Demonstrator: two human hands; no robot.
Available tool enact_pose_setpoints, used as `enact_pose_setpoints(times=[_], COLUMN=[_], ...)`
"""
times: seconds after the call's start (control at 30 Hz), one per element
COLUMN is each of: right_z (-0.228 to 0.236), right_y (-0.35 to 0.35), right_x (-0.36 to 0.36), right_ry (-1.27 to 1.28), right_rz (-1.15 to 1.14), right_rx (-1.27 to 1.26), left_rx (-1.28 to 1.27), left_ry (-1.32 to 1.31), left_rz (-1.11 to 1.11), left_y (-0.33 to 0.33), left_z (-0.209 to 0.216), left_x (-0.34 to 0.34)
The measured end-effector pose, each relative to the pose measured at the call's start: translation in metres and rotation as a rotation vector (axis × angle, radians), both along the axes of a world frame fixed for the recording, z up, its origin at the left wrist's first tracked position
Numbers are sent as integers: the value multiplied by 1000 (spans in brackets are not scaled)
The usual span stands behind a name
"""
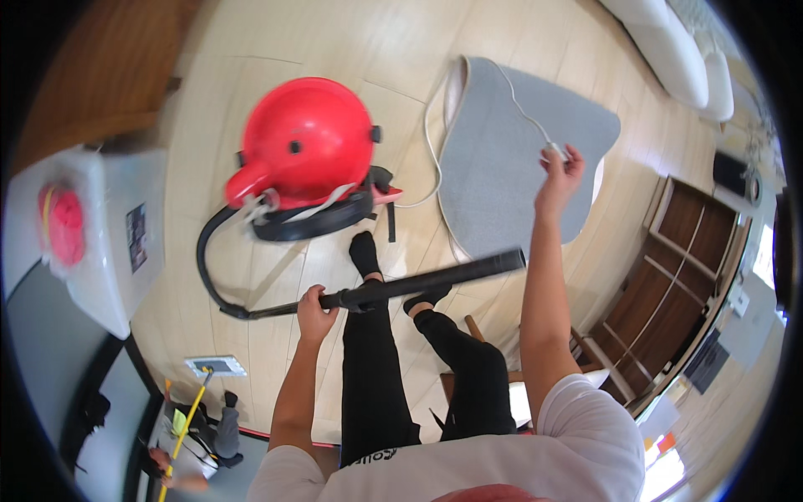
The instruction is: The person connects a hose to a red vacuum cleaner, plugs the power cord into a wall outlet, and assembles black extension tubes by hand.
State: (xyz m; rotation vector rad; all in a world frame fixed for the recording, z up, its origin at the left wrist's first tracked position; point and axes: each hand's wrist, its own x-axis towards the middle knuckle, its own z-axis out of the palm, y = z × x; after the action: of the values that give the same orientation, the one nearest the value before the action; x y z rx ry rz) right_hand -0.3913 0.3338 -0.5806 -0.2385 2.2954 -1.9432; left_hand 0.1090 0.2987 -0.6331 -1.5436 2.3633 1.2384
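My left hand is closed round the black hose end of a vacuum cleaner, where it meets a long black tube that points to the right across my legs. A ribbed hose curves from there up to the red round-topped vacuum cleaner on the floor. Held up on the right, my right hand pinches a white power plug. Its white cord runs over a grey mat and loops back toward the vacuum cleaner.
A mat-side shelf unit of dark wood stands at right. White seating fills the upper right. At left is a white bin with a pink bundle. Lower left, another person holds a yellow-handled flat mop.
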Motion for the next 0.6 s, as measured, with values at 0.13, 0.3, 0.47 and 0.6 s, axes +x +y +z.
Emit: enact_pose_setpoints(times=[0.13, 0.3, 0.47, 0.6], right_z=[127, 262, 364, 388], right_y=[-54, -126, -176, -158], right_x=[26, 63, 100, 74], right_ry=[-85, 25, -27, -13], right_rz=[103, 256, 483, 762], right_rx=[-206, -343, -604, -492], left_rx=[-14, -439, -396, -344], left_ry=[-20, 224, 326, 313], left_rz=[283, 59, -70, -63], left_y=[-16, -95, -154, -158], left_z=[96, 205, 226, 179], left_x=[15, -12, -68, -121])
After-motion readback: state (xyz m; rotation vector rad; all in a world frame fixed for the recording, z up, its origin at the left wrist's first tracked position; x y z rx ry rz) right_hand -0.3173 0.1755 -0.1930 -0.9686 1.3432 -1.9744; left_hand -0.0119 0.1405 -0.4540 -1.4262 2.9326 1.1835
